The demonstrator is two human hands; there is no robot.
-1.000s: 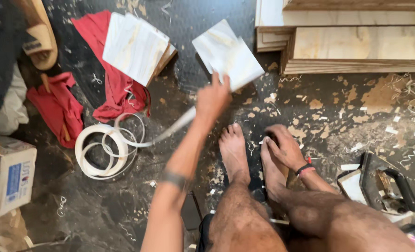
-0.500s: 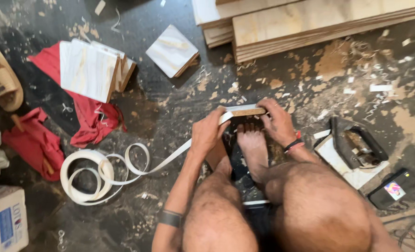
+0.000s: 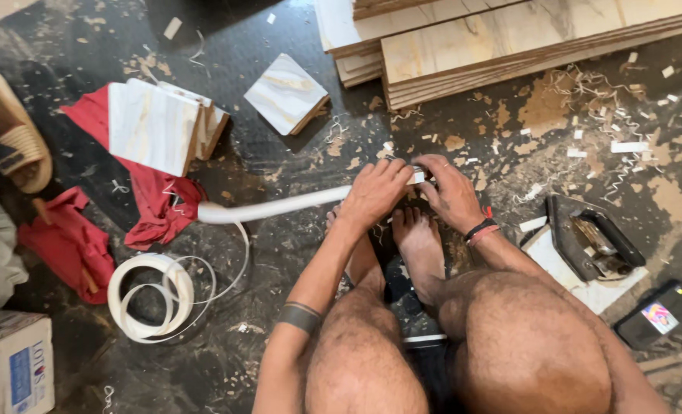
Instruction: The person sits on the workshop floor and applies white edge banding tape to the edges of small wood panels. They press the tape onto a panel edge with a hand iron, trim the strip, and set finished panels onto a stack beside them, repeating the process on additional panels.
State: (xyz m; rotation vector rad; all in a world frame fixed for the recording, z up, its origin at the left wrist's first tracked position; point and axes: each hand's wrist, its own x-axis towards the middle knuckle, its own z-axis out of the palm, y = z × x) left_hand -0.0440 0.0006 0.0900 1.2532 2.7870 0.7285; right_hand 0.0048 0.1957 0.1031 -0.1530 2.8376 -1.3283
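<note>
since half a second ago both hands have slid slightly farther out over the feet, and the white edge-banding strip [image 3: 272, 207] now runs straighter. nearest, the bare feet [image 3: 418, 245] rest on a dark floor [image 3: 280, 268]. just beyond, the left hand [image 3: 375, 192] is closed over the strip's end, pressing it to a small wooden piece [image 3: 416, 177] that the right hand [image 3: 448, 192] pinches. left, the strip trails to its coil [image 3: 151, 297]. far off lie marble-look boards [image 3: 510, 38].
</note>
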